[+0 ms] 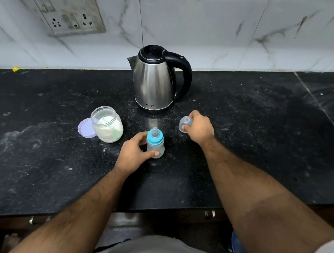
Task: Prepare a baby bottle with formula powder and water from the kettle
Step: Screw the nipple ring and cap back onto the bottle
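The baby bottle (155,144) stands upright on the black table (27,148) at the middle of the frame, its blue collar and clear teat pointing up. The left hand (133,153) grips the bottle from its left side, thumb curled across the front of the lower body and fingers round the back.

To the right and a little higher in the frame, the right hand (199,128) holds the clear bottle cap (184,124), fingers curled round it, the cap's domed end facing left, low over the table; whether it touches the surface cannot be told.

Left of the bottle, a clear jar of formula powder (108,124) sits open, about half full of pale powder. Its lilac lid (85,128) lies flat just beside it on the left, partly behind the jar.

Above the bottle, toward the wall, stands the steel kettle (158,81) with a black lid and handle, the handle turned to the right. In the upper left of the frame a socket plate (64,7) sits on the marble-patterned wall tiles (221,25).
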The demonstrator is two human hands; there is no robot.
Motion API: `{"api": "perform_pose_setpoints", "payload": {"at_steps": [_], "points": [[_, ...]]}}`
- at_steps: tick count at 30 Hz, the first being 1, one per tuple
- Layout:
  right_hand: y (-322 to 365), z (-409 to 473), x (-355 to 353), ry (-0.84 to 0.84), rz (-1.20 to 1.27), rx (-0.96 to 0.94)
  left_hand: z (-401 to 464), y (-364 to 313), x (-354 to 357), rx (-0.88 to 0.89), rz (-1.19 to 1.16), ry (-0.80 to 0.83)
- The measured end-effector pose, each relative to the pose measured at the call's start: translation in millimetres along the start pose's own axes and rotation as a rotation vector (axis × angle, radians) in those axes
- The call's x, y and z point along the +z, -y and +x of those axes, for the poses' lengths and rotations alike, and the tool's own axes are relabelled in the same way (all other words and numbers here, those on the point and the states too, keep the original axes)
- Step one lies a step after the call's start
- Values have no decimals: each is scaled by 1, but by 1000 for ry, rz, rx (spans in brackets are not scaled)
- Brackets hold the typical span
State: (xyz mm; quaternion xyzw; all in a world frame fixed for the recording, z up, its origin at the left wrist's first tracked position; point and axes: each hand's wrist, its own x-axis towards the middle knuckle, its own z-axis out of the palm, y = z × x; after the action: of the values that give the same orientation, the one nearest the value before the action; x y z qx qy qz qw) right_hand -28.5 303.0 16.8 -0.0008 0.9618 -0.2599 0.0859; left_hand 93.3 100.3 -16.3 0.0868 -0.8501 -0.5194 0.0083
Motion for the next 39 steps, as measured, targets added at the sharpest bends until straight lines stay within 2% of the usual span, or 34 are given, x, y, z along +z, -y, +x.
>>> {"api": "perform_pose_setpoints", "payload": {"at_steps": [9,14,20,28,39], "points": [[28,-36,-19,-72,536,-92,0,2,-2,7,-67,16],[50,-66,-28,-32,703,-168,1,7,-3,14,-72,21],[54,-85,-17,-41,535,-332,1,8,-6,26,-70,35],[57,-90,1,30,82,-492,1,13,-7,41,-110,53],[54,-87,6,-1,124,-490,0,15,-7,63,-133,62]]}}
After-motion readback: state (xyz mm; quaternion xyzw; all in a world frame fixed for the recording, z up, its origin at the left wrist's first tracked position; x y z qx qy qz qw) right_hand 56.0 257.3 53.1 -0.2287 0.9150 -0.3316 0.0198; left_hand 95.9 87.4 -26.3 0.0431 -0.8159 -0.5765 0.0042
